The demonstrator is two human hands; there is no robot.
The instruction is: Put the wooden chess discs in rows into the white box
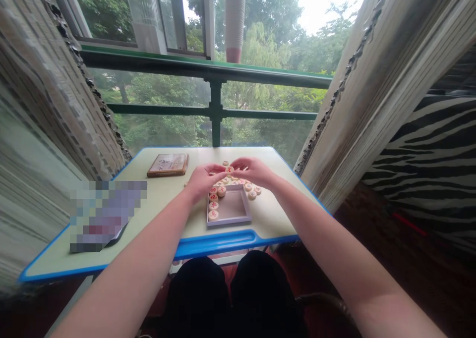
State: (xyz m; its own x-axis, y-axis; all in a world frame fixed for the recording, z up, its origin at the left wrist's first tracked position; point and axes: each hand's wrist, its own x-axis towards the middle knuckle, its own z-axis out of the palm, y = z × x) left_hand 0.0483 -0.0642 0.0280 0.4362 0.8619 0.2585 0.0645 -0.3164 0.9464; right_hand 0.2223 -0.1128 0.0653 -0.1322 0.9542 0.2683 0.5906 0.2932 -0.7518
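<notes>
Pinching one red-marked piece point(229, 169), the left hand point(203, 180) holds its grip closed on it above the loose pile point(253, 194); the right hand point(253, 170) touches the same piece from the opposite side, clamped or not cannot be told. The tray point(227, 223) lies just body-side of both hands, a column point(213, 205) of pieces along its left wall. A box point(168, 165) sits well left on the desk point(159, 199)

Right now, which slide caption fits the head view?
Left hand and right hand meet at a round piece behind a tray on a table.
</notes>
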